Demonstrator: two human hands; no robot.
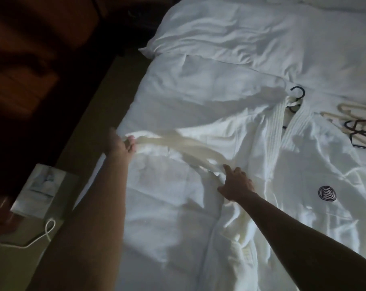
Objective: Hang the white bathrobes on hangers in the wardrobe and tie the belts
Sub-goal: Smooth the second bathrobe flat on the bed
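White bathrobe spread flat on the bed, collar toward the pillows, on a black hanger with hook showing above the collar. Cream belt stretched across the robe's sleeve side between both hands. Left hand at the bed edge, fingers curled around the belt end. Right hand on the robe, pinching the belt's other part. Dark round logo on the chest. More hangers lying near, at right.
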